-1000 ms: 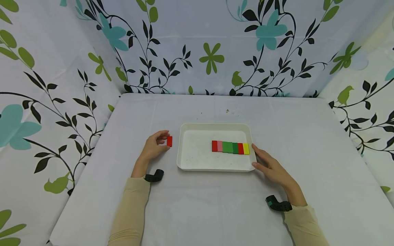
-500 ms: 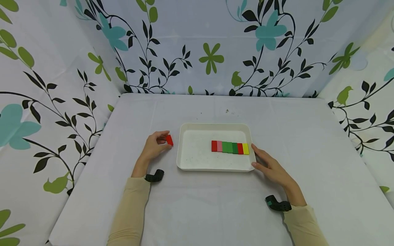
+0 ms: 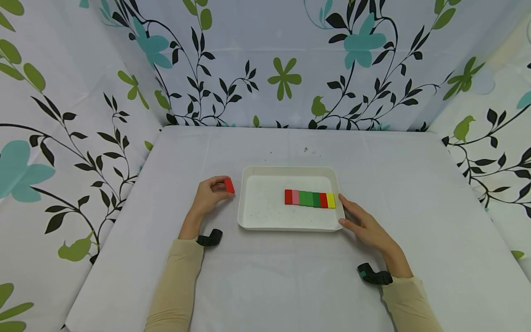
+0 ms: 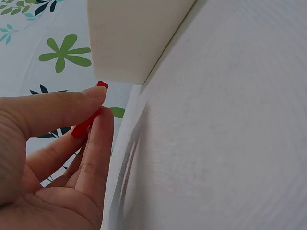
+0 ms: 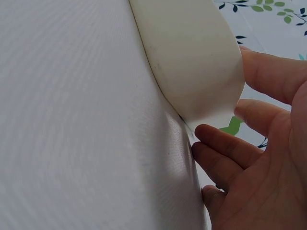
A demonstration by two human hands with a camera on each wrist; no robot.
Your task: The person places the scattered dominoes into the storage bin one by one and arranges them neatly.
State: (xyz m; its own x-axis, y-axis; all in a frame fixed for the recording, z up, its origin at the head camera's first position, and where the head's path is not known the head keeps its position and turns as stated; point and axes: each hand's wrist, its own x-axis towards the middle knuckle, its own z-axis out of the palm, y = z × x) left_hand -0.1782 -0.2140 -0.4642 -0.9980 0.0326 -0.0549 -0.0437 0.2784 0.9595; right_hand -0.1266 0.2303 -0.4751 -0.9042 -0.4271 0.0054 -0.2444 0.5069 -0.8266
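Just left of the white tray (image 3: 265, 221), my left hand (image 3: 209, 193) pinches a small red tile (image 3: 230, 185) between thumb and fingertips. The left wrist view shows the thin red tile (image 4: 81, 129) slanting, mostly covered by the thumb and index finger. In the tray's right half lies a row of flat tiles (image 3: 307, 198), side by side: red, pink, several greens, red and yellow. My right hand (image 3: 365, 223) touches the tray's right end with thumb and index finger. In the right wrist view, its other fingers (image 5: 225, 146) are loosely bent beside the tray wall (image 5: 192, 62).
A white cloth (image 3: 265, 276) covers the table. Small dark specks (image 3: 306, 149) lie behind the tray. Patterned curtains (image 3: 284, 78) with leaves and flowers enclose the back and sides. A black wrist camera (image 3: 209, 237) sits on the left wrist, another (image 3: 374, 274) on the right.
The red tile has turned and tilted in my left fingers and moved slightly up and right. My right hand, the tray and the row of tiles stay in place.
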